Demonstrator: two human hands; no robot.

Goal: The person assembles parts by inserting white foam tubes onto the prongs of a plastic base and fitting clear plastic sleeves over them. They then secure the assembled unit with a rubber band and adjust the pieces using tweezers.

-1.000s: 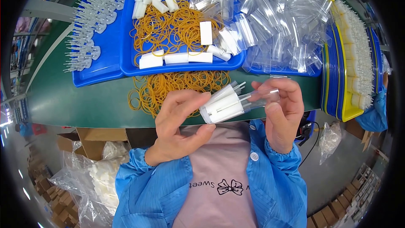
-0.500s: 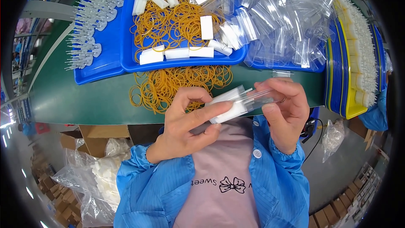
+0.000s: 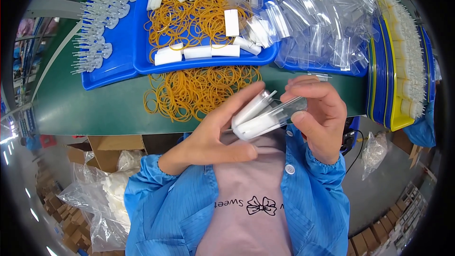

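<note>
My right hand (image 3: pixel 321 118) pinches the end of a clear plastic sleeve (image 3: pixel 290 109) between thumb and fingers. At the sleeve's other end sit white foam-like pieces (image 3: pixel 258 125) with thin pale stems beside them. My left hand (image 3: pixel 213 135) is open around that white end, thumb and fingers spread apart. The white end lies between them, close to the palm; whether it touches the palm I cannot tell. Just beyond my hands, a heap of yellow rubber bands (image 3: pixel 194 92) lies on the green table (image 3: pixel 118 109).
A blue tray (image 3: pixel 204 66) holds white blocks and more rubber bands. Clear plastic sleeves (image 3: pixel 322 23) pile up at its right. At far left, clear stemmed parts (image 3: pixel 95 50) stand in rows on a blue tray. Stacked yellow and blue trays (image 3: pixel 395 66) stand at right.
My left fingers and thumb have spread off the white piece they were gripping. The white end now shows more fully and is tilted. My right hand keeps its pinch on the sleeve.
</note>
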